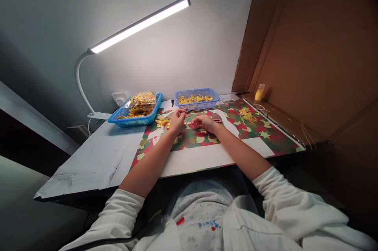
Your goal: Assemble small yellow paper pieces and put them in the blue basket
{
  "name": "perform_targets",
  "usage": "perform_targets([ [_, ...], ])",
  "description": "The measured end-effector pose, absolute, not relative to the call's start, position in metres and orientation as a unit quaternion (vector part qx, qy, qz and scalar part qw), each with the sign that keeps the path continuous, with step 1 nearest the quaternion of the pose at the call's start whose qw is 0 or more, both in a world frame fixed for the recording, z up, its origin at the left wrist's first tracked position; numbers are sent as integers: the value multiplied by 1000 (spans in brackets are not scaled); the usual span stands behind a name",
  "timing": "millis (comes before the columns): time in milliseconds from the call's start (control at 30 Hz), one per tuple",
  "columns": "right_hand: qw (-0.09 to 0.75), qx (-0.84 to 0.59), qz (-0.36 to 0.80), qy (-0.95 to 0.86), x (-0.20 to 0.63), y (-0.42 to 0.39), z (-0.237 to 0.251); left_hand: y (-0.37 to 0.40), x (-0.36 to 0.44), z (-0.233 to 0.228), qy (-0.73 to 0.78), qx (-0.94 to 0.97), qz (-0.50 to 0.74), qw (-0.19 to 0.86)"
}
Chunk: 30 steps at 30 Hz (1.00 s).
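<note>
My left hand [177,120] and my right hand [203,123] rest close together on a red and green patterned mat [236,132] on the table. Their fingers are curled toward each other; a thin pale thread seems to run between them, too small to make out clearly. A small heap of yellow pieces [163,122] lies just left of my left hand. Something pink [217,120] lies just right of my right hand. A tangle of yellow cords [248,116] sits on the mat farther right.
Two blue baskets stand at the back: the left basket [118,119] holds bagged yellow pieces, the right basket [180,95] loose ones. A lit desk lamp [138,26] arches overhead. A cardboard wall [310,46] and a small yellow bottle [260,92] flank the right.
</note>
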State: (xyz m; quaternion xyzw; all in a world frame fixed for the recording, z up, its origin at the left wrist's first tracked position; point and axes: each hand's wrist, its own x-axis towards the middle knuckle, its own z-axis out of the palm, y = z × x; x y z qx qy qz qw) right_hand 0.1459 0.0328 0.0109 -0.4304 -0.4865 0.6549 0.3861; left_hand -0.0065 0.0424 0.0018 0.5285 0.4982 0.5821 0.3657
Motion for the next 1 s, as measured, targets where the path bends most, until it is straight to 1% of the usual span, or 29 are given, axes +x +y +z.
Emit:
perform_targets([
  [400, 378, -422, 661, -492, 148, 32, 11, 45, -9, 0, 521, 498, 596, 353],
  [700, 401, -431, 645, -488, 149, 41, 2, 43, -8, 1, 533, 481, 600, 353],
  [1000, 399, -433, 642, -492, 150, 38, 5, 43, -9, -1, 532, 481, 599, 356],
])
